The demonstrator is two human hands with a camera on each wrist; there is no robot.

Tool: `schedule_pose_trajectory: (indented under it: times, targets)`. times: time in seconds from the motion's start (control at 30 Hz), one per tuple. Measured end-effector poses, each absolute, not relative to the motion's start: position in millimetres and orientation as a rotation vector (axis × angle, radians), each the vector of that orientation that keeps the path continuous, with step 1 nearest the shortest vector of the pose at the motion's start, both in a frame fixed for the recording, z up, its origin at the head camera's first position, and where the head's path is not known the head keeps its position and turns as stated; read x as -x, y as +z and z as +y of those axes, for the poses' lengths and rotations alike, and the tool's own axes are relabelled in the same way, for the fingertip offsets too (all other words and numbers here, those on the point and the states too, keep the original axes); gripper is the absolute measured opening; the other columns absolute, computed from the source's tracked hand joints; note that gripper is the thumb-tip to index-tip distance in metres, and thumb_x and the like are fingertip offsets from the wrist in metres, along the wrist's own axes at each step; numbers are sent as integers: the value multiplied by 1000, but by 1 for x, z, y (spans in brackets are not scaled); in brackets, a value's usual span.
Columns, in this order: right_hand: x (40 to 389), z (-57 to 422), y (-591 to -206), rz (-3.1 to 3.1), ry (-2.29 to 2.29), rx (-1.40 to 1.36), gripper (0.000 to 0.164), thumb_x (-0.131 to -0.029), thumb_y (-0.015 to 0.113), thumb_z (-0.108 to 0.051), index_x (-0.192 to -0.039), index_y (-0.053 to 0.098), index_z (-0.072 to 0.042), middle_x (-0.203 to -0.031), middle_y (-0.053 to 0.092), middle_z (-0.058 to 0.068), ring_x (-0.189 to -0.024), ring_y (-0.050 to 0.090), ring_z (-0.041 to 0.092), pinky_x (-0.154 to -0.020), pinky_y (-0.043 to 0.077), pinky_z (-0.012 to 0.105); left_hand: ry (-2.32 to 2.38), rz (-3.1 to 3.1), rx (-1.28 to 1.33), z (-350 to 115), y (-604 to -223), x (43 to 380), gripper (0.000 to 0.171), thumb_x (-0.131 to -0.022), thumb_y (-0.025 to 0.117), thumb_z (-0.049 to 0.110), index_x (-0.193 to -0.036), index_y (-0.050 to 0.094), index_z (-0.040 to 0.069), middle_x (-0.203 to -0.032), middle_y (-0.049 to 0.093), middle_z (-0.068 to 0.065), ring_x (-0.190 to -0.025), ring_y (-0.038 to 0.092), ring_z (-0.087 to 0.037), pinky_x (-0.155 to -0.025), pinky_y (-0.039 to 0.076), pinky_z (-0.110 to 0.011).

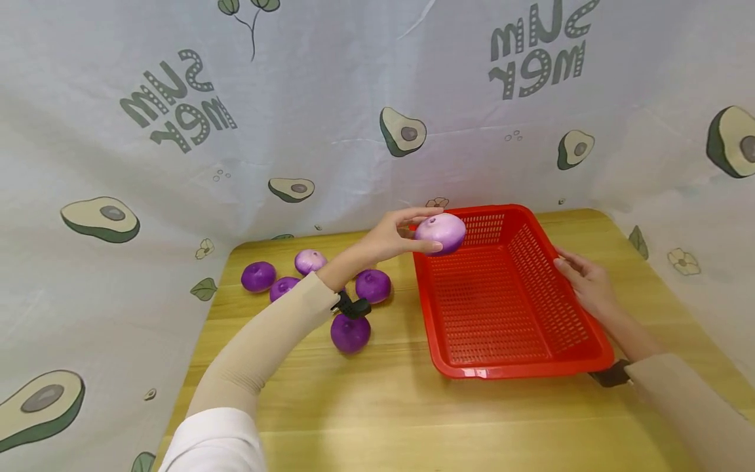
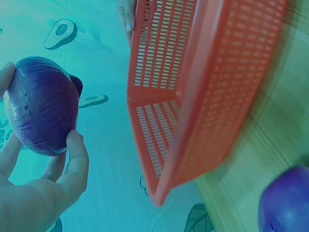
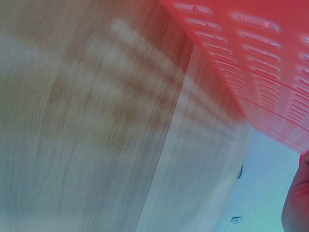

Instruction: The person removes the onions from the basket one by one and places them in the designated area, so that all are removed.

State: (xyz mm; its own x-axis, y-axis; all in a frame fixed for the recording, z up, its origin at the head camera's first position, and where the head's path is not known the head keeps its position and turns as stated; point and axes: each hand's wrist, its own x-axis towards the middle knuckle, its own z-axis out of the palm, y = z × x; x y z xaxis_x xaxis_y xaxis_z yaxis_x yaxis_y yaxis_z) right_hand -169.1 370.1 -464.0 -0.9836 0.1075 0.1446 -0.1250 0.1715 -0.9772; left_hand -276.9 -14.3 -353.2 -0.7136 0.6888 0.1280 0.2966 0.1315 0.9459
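Observation:
My left hand holds a purple onion between thumb and fingers, raised at the back left corner of a red plastic basket. In the left wrist view the fingers curl round the onion, with the basket to its right. My right hand grips the basket's right rim, thumb on top and fingers over the outer side. The basket's slotted floor shows no onions on it. In the right wrist view the basket's slotted side fills the upper right, and part of the hand shows at the edge.
Several more purple onions lie on the wooden table left of the basket, among them one at the far left, a paler one and a near one. My left forearm partly covers the group. A printed cloth hangs behind the table.

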Motion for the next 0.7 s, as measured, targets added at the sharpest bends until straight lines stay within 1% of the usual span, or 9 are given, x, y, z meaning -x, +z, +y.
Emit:
schedule_pose_trajectory:
  times: [0.07,0.23,0.3,0.4,0.53,0.63,0.7]
  targets:
    - [169,370,-463,-2266,1906,-17,45,-104,53,-8,-147,47,-2,-94,67,-15,-76,66,1,-62,54,15,1613,2086,-970,-24,-353,274,63,-84,82,13,-142,58,15,-143,54,3,-125,53,-15,-97,51,-31]
    - [169,367,-460,-2366,1770,4,50,-104,53,-10,-147,38,10,-93,65,-20,-75,64,-2,-62,53,14,1609,2132,-985,-50,-351,268,62,-84,82,14,-142,58,17,-141,56,8,-125,53,-14,-100,48,-32]
    - [169,366,-460,-2392,1732,7,51,-104,53,-11,-146,37,13,-93,65,-21,-75,64,-3,-62,53,14,1615,2137,-975,-61,-351,265,62,-85,81,14,-142,58,18,-140,56,8,-124,54,-15,-101,48,-33]
    - [170,366,-461,-2388,1732,0,49,-104,52,-10,-146,38,12,-92,65,-20,-75,64,-2,-61,53,14,1623,2143,-944,-80,-352,260,62,-86,80,13,-143,57,19,-141,56,8,-124,56,-17,-102,47,-35]
    - [171,367,-463,-2358,1767,-12,46,-104,53,-10,-147,43,5,-92,66,-18,-74,64,-1,-61,53,14,1618,2155,-850,-108,-356,252,63,-87,80,15,-144,55,20,-143,54,7,-123,57,-21,-104,46,-39]
    - [171,369,-464,-2362,1757,-11,46,-104,53,-11,-147,45,2,-92,66,-19,-74,64,-2,-61,53,13,1612,2182,-769,-129,-360,247,63,-87,80,17,-145,54,21,-145,52,5,-124,57,-26,-105,45,-42]
    - [171,370,-464,-2394,1704,-5,47,-104,54,-13,-147,44,3,-92,64,-22,-74,62,-4,-61,52,12,1616,2202,-726,-143,-364,244,64,-87,80,17,-145,54,20,-146,50,3,-124,56,-29,-105,44,-44]
